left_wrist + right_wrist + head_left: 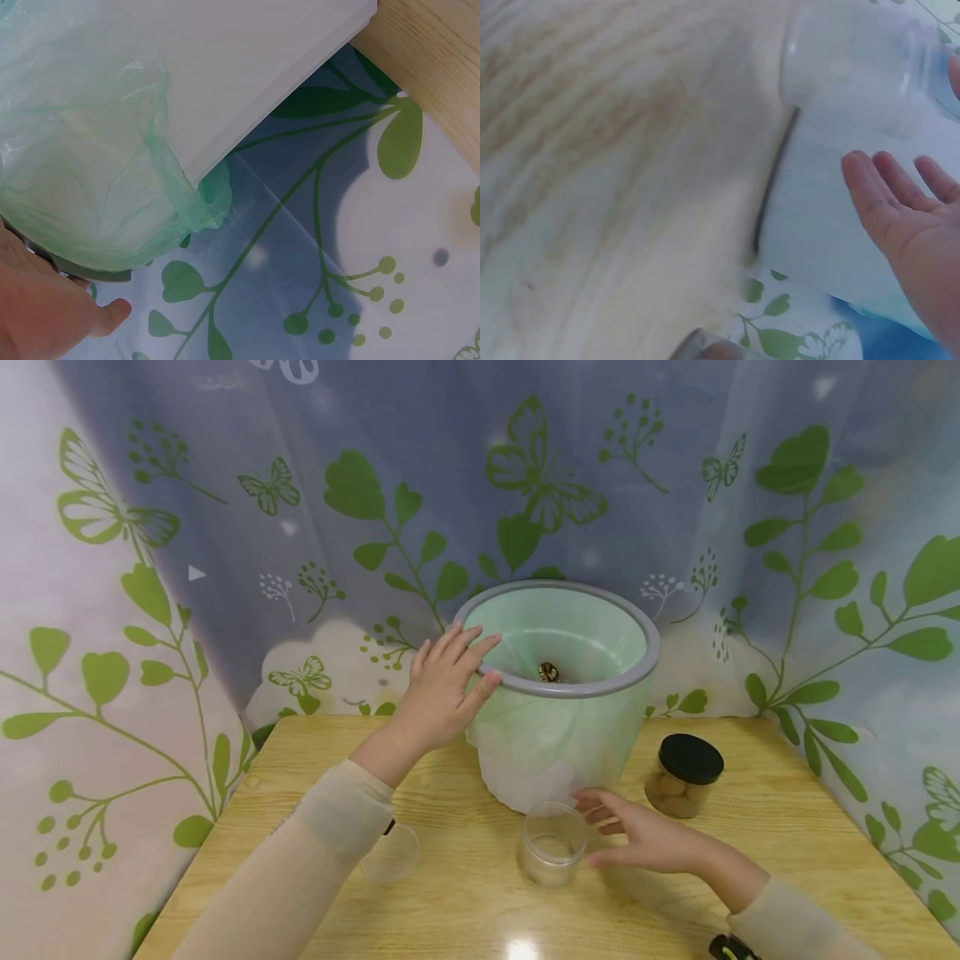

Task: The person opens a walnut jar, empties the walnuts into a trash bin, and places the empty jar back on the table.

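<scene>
My left hand (447, 689) rests at the left side of the grey rim of a waste bin (558, 739), its fingers extended over the edge. A pale green plastic bag (82, 150) lines the bin and folds over its outside. Inside lies a small black-and-gold object (549, 672), its kind too small to tell. Before the bin stands an uncovered clear plastic jar (553, 864). Just right of it is my right hand (648, 835), fingers apart and loosely extended. The right wrist view shows a gap between these fingers (874, 199) and the jar (855, 67).
A clear round disc like a lid (392, 860) lies on the wooden table (450, 910), left of the clear jar. To the right stands a jar with a black lid (684, 777), holding round brown things. A leaf-patterned curtain (450, 485) hangs behind and at both sides.
</scene>
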The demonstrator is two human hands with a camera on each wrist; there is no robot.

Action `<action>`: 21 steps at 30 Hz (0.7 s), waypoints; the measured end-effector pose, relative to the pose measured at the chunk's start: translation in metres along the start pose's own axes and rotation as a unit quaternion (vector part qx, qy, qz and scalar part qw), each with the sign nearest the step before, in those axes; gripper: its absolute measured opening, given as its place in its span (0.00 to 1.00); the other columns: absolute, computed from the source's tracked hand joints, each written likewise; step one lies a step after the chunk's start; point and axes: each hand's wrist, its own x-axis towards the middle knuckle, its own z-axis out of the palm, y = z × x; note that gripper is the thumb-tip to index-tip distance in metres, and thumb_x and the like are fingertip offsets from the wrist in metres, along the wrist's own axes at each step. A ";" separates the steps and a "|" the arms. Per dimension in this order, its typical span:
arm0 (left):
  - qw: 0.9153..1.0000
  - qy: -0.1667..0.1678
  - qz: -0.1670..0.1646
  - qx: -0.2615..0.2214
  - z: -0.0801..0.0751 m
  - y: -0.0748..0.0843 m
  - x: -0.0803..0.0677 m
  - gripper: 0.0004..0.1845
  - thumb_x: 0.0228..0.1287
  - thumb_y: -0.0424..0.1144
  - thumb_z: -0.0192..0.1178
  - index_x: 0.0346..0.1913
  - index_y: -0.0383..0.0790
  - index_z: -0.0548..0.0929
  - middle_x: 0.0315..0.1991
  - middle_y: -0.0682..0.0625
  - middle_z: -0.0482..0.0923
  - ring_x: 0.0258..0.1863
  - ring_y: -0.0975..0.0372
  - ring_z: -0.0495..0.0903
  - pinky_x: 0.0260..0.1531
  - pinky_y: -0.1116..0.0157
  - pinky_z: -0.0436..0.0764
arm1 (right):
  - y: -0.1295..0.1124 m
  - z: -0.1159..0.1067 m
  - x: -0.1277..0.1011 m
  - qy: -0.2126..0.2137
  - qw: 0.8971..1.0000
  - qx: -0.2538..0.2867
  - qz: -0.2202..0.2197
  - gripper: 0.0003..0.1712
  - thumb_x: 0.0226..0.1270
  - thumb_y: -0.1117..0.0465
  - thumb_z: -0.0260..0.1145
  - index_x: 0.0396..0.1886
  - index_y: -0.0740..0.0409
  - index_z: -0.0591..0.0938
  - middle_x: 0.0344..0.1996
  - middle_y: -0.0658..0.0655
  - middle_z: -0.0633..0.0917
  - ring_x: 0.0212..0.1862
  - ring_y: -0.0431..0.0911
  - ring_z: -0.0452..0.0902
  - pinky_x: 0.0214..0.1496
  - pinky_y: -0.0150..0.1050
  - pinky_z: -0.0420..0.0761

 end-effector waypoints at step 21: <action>1.000 0.001 0.000 0.001 0.001 0.000 0.000 0.45 0.68 0.74 0.19 0.79 0.54 0.59 0.79 0.48 0.52 0.80 0.53 0.39 0.71 0.39 0.40 | -0.019 -0.031 -0.027 0.002 0.998 -0.055 0.018 0.36 0.74 0.55 0.65 0.75 0.60 0.63 0.68 0.67 0.70 0.64 0.67 0.69 0.61 0.61 0.72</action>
